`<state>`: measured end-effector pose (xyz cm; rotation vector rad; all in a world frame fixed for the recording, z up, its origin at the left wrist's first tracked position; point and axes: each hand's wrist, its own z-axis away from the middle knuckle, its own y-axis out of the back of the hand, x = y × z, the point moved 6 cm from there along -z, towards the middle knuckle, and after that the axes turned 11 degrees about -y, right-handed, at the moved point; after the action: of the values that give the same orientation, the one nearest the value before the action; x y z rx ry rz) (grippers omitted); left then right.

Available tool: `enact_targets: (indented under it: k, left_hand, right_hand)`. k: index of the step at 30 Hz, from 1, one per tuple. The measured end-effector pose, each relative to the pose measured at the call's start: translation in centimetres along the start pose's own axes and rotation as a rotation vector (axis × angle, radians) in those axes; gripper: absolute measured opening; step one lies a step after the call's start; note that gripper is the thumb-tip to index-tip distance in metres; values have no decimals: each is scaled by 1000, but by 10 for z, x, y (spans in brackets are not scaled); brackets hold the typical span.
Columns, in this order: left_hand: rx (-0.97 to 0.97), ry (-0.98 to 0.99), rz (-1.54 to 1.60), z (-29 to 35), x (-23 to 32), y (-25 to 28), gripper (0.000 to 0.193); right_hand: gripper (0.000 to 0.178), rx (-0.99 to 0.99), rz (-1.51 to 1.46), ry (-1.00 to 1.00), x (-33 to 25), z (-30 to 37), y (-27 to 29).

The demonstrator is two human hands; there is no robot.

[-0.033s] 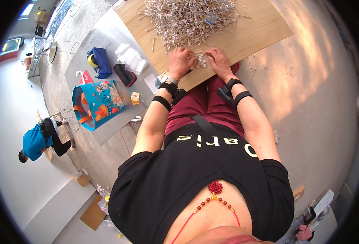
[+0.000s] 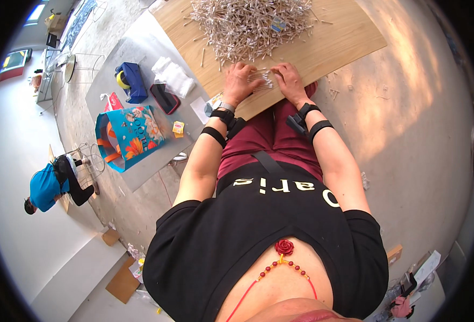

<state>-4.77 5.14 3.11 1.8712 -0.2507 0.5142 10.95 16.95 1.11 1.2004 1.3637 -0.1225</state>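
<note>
A small row of white cotton swabs (image 2: 260, 79) lies side by side near the front edge of the wooden board (image 2: 349, 37), between my two hands. My left hand (image 2: 238, 83), palm down, has its bent fingers closed over the left ends of these swabs. From the other side my right hand (image 2: 289, 83) curls its fingers in against their right ends. Just beyond my hands rises a big loose heap of cotton swabs (image 2: 247, 29), with a small blue packet (image 2: 278, 24) on top. My palms and some fingertips are hidden.
Left of the board, a grey table holds a blue tape dispenser (image 2: 131, 83), a phone (image 2: 165, 99), white plastic wrap (image 2: 172, 76), a flowered blue bag (image 2: 132, 138) and a small yellow box (image 2: 178, 129). Farther left, another person (image 2: 49, 182) in blue sits bent over.
The fingers of my left hand have shifted very slightly over the swabs. Everything else looks the same.
</note>
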Motion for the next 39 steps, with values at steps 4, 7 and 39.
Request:
enact_targets:
  k: [4, 7, 39]
  left_hand:
    - [-84, 1, 11, 6, 17, 0, 62]
    - [-97, 30, 14, 9, 19, -4, 66]
    - [-76, 235, -405, 65, 26, -30, 104]
  right_hand:
    - [22, -4, -5, 1, 3, 0, -1]
    - [22, -6, -12, 0, 1, 0, -1]
    - [93, -191, 826, -17, 1, 32, -33]
